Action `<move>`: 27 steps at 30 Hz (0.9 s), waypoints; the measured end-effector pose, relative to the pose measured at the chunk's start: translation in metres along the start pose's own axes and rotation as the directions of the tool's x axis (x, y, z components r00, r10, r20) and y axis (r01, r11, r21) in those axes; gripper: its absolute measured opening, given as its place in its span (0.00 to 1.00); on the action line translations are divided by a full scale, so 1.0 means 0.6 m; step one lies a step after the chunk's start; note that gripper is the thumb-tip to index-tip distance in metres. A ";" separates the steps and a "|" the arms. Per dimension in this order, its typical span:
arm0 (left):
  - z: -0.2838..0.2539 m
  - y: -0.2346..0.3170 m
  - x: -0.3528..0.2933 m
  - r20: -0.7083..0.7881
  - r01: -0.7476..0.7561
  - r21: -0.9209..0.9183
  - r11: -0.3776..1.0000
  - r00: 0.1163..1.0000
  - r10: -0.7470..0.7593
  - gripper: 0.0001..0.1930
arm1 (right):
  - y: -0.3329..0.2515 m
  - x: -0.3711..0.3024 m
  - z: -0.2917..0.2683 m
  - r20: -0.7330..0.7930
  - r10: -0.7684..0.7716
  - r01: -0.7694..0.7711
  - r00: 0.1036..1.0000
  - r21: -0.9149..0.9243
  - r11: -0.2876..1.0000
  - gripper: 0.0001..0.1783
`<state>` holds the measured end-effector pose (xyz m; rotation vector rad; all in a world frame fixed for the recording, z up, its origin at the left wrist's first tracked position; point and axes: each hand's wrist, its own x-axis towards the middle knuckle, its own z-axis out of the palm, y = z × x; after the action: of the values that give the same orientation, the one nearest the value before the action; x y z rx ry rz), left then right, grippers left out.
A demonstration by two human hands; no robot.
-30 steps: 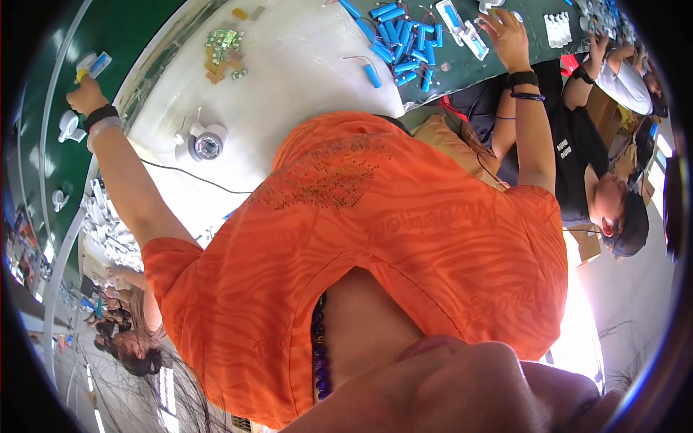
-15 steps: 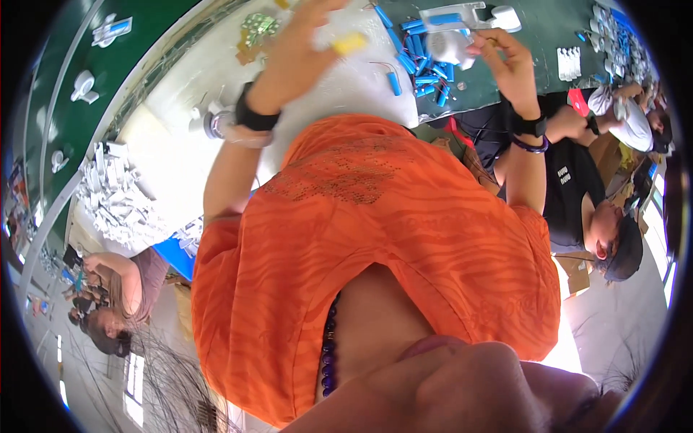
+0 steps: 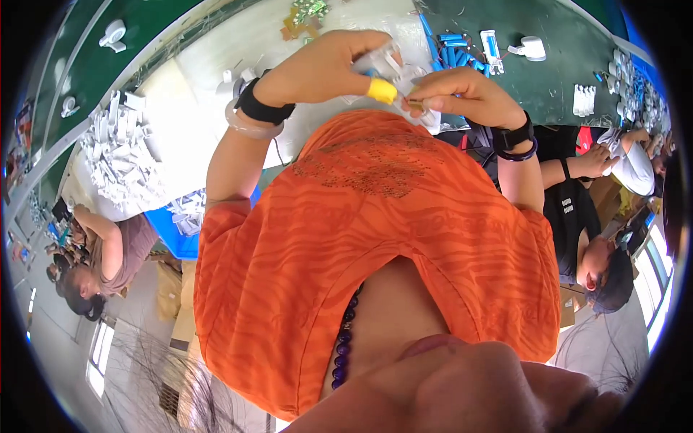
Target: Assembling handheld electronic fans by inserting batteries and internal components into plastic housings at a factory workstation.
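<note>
My left hand, with a yellow wrap on its thumb, is closed around a white plastic housing. A bit of blue shows at the housing, beside the thumb. Close against it, my right hand has its thumb and fingers pinched together over a small brownish piece, partly hidden by the fingertips. More whitish plastic shows between the two hands, and I cannot tell whether it belongs to the same housing. Both hands are above the near edge of the table, just in front of my orange top.
Blue cylindrical batteries lie beyond my right hand, near an open white casing and a round-headed white housing. Green circuit boards sit at the back. White parts are heaped at left, above a blue bin. People sit on both sides.
My right hand has come from the batteries inward to the left, and my left hand has moved right to meet it. The left hand, earlier spread, now grips a white housing.
</note>
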<state>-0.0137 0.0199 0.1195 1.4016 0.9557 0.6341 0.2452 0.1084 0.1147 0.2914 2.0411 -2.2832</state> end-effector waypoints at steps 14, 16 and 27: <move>0.067 -0.031 -0.028 -0.387 -0.063 -0.493 0.868 0.909 -0.154 0.17 | -0.001 0.055 0.093 -0.777 -0.249 -0.138 0.578 -0.393 0.909 0.09; 0.075 -0.027 -0.022 -0.418 -0.081 -0.534 0.842 0.891 -0.179 0.17 | -0.006 0.061 0.094 -0.748 -0.413 -0.143 0.521 -0.553 0.821 0.08; 0.095 -0.034 -0.006 -0.509 0.000 -0.305 0.952 0.845 -0.163 0.21 | 0.020 0.071 0.089 -0.590 -0.632 -0.100 0.503 -0.765 0.636 0.11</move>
<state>0.0294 -0.0153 0.0954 0.9205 1.2874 1.0870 0.2004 0.0576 0.1009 1.2401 3.5220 -1.1662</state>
